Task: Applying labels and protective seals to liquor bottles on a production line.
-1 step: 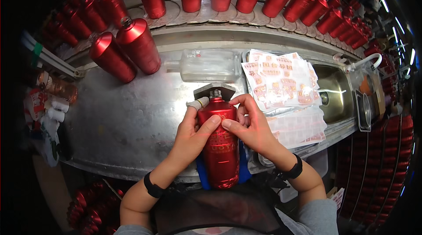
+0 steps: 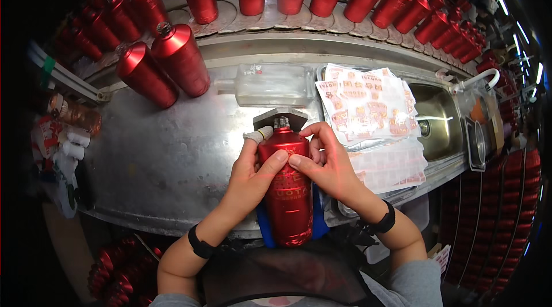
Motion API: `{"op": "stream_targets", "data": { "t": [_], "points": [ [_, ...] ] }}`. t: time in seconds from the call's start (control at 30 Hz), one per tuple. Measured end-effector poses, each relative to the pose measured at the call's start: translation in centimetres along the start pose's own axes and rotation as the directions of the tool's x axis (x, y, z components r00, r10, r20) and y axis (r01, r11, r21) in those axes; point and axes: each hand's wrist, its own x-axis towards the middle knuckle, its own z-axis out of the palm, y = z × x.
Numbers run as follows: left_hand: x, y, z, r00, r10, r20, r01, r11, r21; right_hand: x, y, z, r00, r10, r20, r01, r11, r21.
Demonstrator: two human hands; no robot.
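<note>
As my left grip (image 2: 252,173) and right grip (image 2: 332,166) clasp the red bottle (image 2: 291,206) over the near edge of the surface (image 2: 155,163), I judge even thumb pressure best.

Two hands (image 2: 252,172) — one red bottle (image 2: 292,206) between, two more bottles (image 2: 183,61) on counter (image 2: 144,163) — one clear bottle (image 2: 273,85), one sink (image 2: 434,106).

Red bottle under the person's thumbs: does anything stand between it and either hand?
Nothing visible does at the front: the left hand and right hand rest bare thumbs on the red bottle. A pale finger cover wraps a left finger beside its shoulder.
</note>
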Motion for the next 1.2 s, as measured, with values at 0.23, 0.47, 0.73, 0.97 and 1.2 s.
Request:
{"op": "stream_targets", "data": {
  "t": [0.23,0.47,0.73,0.97,1.2],
  "points": [
    [0.2,-0.5,-0.3,0.999,0.051,0.002,-0.051,0.998,0.042,0.3,-0.4,0.1,0.998,0.060,-0.018,-0.060,0.998,-0.025],
    [1.0,0.2,-0.5,1.000,0.008,0.025,-0.009,0.999,0.052,1.1,0.1,-0.1,0.995,0.101,0.007,-0.101,0.991,0.082],
    [-0.1,-0.1,-1.6,0.998,-0.051,0.039,0.051,0.999,-0.002,-0.3,0.4,-0.7,0.989,0.125,0.074,-0.139,0.962,0.236],
    [-2.0,-0.6,-1.8,0.993,-0.049,0.111,0.055,0.997,-0.052,-2.4,1.0,-0.1,0.983,0.147,0.109,-0.171,0.949,0.264],
    [-2.0,-1.1,-2.3,0.989,-0.087,0.123,0.096,0.992,-0.076,-2.3,0.4,-0.5,0.970,0.193,0.147,-0.234,0.906,0.354]
  ]
}}
